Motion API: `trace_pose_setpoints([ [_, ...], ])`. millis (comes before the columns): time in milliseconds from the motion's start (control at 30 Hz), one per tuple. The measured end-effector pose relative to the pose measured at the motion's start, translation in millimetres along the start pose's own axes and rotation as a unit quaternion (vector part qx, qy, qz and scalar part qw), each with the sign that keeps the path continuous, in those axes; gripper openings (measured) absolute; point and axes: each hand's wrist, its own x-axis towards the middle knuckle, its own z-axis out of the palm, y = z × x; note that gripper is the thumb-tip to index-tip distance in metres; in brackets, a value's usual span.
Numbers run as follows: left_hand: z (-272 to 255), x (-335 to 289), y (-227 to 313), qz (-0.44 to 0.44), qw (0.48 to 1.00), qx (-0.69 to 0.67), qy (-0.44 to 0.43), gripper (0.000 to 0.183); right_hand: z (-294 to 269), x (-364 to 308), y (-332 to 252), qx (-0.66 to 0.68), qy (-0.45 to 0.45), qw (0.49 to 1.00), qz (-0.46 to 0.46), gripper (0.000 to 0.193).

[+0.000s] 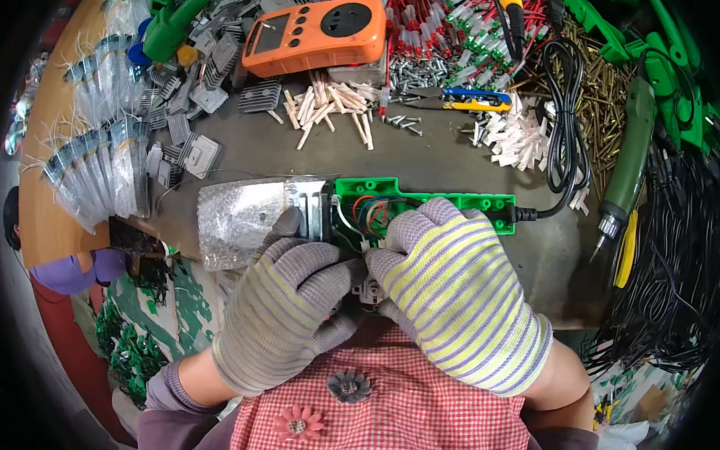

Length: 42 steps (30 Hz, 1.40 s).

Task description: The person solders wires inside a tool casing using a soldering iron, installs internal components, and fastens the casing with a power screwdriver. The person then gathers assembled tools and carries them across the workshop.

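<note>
A green plastic tool housing half (pixel 499 203) lies in front of me, with red, blue, black and white wires (pixel 374 213) inside it. At its left end sits a metal part in clear bubble wrap (pixel 237 221). Both hands wear striped knit gloves and meet at the near edge of the housing. My left hand (pixel 293 310) is closed beside a small grey-white part (pixel 369 293) below the wires. My right hand (pixel 461 292) pinches at a white wire end next to it. The fingers partly hide this part, and exactly what each fingertip grips is unclear.
An orange multimeter (pixel 315 37) stands at the back, near metal heat sinks (pixel 210 93) and white ceramic sticks (pixel 332 101). Cutters (pixel 455 99), screws (pixel 417 72) and a coiled black cord (pixel 566 113) lie beyond the housing. A green electric screwdriver (pixel 628 155) and black cables (pixel 668 259) lie right.
</note>
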Motion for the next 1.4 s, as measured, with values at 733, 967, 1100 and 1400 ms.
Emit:
trace_pose_setpoints([
  [733,12,4,-15,0.081,0.995,0.032,0.054,0.027,-8,5,0,0.048,-0.022,0.998,0.019,0.039],
  [967,9,3,-9,0.093,0.992,0.085,0.011,0.019,-24,4,19,0.196,-0.041,0.979,-0.035,0.045],
  [1100,16,-3,-10,0.103,0.988,0.105,0.052,0.032,-30,22,9,0.229,0.073,0.969,0.059,0.035],
  [1400,18,-3,-10,0.092,0.989,0.113,0.040,0.032,9,52,2,-0.011,0.083,0.995,0.060,0.008],
])
